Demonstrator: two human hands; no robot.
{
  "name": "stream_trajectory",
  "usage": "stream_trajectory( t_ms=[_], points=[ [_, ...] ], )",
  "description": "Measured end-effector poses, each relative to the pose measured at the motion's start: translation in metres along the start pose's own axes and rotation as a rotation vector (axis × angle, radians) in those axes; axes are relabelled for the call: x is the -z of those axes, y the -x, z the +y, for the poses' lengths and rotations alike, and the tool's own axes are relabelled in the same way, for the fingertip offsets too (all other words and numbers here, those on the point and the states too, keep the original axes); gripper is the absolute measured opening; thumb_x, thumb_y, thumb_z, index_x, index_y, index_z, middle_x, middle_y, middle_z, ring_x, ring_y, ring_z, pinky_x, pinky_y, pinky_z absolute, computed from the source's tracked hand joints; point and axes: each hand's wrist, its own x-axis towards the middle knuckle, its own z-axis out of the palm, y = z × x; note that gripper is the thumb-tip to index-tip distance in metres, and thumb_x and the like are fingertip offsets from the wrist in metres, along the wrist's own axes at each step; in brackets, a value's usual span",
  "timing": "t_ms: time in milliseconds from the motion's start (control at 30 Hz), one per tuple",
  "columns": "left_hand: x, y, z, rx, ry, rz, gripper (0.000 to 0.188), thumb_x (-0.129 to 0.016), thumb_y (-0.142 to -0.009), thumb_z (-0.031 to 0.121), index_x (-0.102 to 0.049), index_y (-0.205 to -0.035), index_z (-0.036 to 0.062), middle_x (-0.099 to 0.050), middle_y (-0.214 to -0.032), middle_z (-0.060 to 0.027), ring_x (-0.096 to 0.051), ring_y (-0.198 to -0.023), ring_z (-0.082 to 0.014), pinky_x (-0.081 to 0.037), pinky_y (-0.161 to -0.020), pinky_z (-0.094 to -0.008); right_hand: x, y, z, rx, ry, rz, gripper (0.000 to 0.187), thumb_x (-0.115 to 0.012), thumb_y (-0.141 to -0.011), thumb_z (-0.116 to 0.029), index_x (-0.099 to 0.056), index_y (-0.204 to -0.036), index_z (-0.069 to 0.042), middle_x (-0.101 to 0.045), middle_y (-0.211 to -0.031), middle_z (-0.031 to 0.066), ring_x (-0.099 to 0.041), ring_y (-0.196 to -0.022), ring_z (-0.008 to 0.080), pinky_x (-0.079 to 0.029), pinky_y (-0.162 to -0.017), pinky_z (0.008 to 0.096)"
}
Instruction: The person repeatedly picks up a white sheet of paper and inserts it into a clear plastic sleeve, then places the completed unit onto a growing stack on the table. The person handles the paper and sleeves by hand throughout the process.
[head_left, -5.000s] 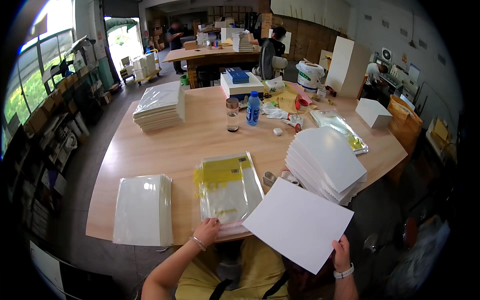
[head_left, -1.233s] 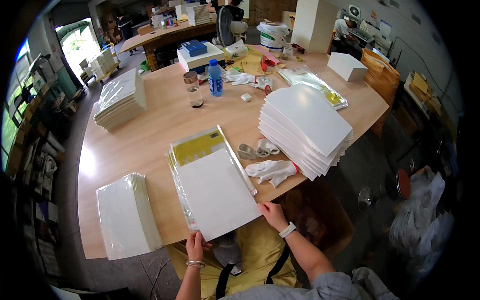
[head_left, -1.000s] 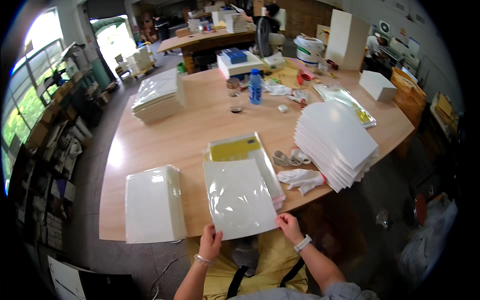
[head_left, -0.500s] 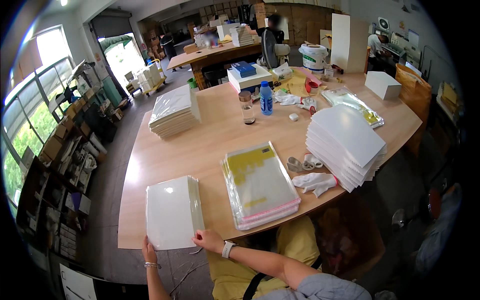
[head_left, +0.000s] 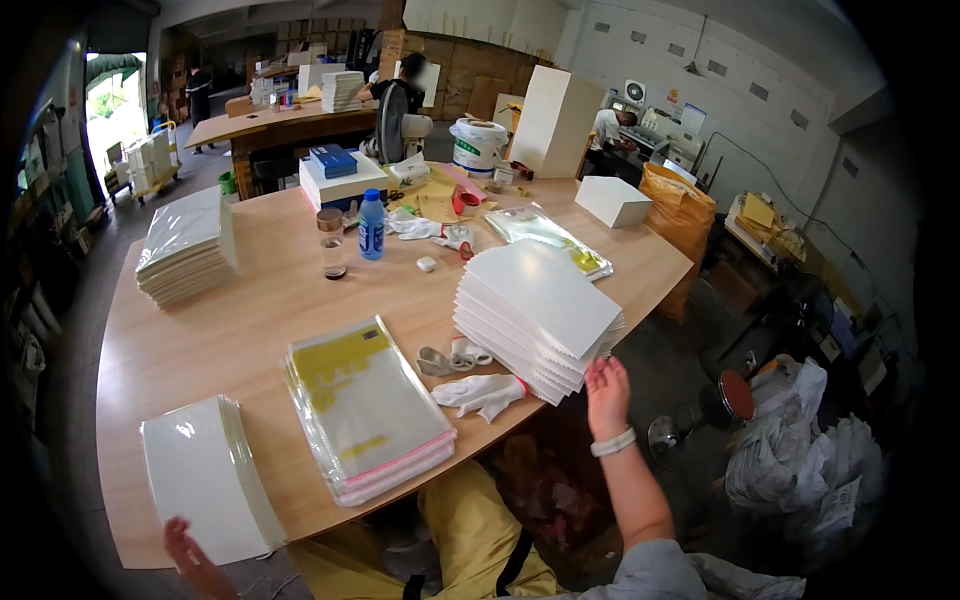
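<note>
At the front left of the table, a neat pile of white sheets in clear plastic sleeves (head_left: 195,480) lies flat. My left hand (head_left: 192,555) is over its near left corner, fingers apart and gripping nothing. My right hand (head_left: 607,398) is raised beside the near right edge of a fanned stack of white boards (head_left: 540,295). Its fingers are loosely apart, with nothing seen in them; whether the fingertips touch the boards I cannot tell. Between the two piles lies a stack of clear plastic bags (head_left: 365,410) with yellow patches and a pink edge.
White gloves (head_left: 483,396) lie beside the bags. A blue-capped bottle (head_left: 371,225) and a clear tumbler (head_left: 331,245) stand mid-table. Another sleeved pile (head_left: 187,245) sits far left. A red-topped stool (head_left: 728,397) and plastic sacks (head_left: 800,450) are right of the table.
My right hand has left the sleeved pile and swung right to the white boards. My left hand has loosened from the pile's edge. The view has turned right.
</note>
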Motion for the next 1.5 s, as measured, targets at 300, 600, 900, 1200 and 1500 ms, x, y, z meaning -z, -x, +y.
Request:
stream_trajectory(
  t_ms=[300, 600, 900, 1200, 1500],
  points=[
    [-0.204, -0.002, 0.107, -0.104, -0.072, -0.717, 0.018, -0.052, -0.075, 0.003, -0.055, -0.093, 0.0017, -0.060, -0.089, -0.0138, -0.058, -0.081, -0.0291, -0.047, -0.071, -0.0349, 0.009, -0.066, -0.022, -0.396, -0.179, 0.012, 0.033, -0.045, -0.085, -0.015, -0.032, -0.111, 0.000, -0.031, -0.114, 0.0157, -0.044, -0.096, 0.0270, -0.038, -0.086, 0.0410],
    [-0.296, 0.013, 0.070, -0.433, -0.862, -0.966, 0.016, -0.052, -0.071, 0.011, -0.057, -0.082, 0.0022, -0.055, -0.087, -0.0130, -0.054, -0.082, -0.0321, -0.046, -0.071, -0.0403, -0.002, -0.140, -0.019, -0.318, 0.487, -0.166, 0.011, -0.051, -0.082, -0.019, -0.048, -0.082, -0.009, -0.047, -0.060, -0.0014, -0.044, -0.044, 0.0071, -0.036, -0.038, 0.0191],
    [-0.289, 0.000, 0.044, -0.228, -0.598, -0.810, 0.012, -0.050, -0.076, 0.014, -0.056, -0.081, 0.0058, -0.057, -0.084, -0.0106, -0.054, -0.083, -0.0283, -0.045, -0.070, -0.0375, 0.021, 0.065, -0.043, -0.457, 0.332, -0.461, 0.027, -0.046, -0.081, -0.009, -0.047, -0.106, 0.002, -0.058, -0.090, 0.0086, -0.056, -0.077, 0.0148, -0.045, -0.071, 0.0273],
    [-0.263, 0.003, 0.043, -0.542, -0.517, -0.604, 0.018, -0.054, -0.074, 0.016, -0.056, -0.088, 0.0063, -0.058, -0.085, -0.0103, -0.053, -0.087, -0.0282, -0.046, -0.071, -0.0366, 0.063, 0.180, 0.007, -0.869, 0.187, -0.165, 0.016, -0.046, -0.082, -0.011, -0.049, -0.097, -0.008, -0.052, -0.073, -0.0002, -0.047, -0.056, 0.0074, -0.037, -0.046, 0.0188],
    [-0.242, -0.014, 0.072, 0.727, 0.291, -0.812, 0.018, -0.049, -0.080, 0.008, -0.054, -0.091, -0.0053, -0.061, -0.075, -0.0120, -0.064, -0.068, -0.0172, -0.047, -0.047, -0.0227, 0.059, 0.204, 0.016, -0.952, 0.098, -0.134, 0.016, -0.046, -0.084, -0.013, -0.048, -0.100, -0.009, -0.049, -0.072, -0.0044, -0.043, -0.053, 0.0038, -0.036, -0.047, 0.0159]
  ],
)
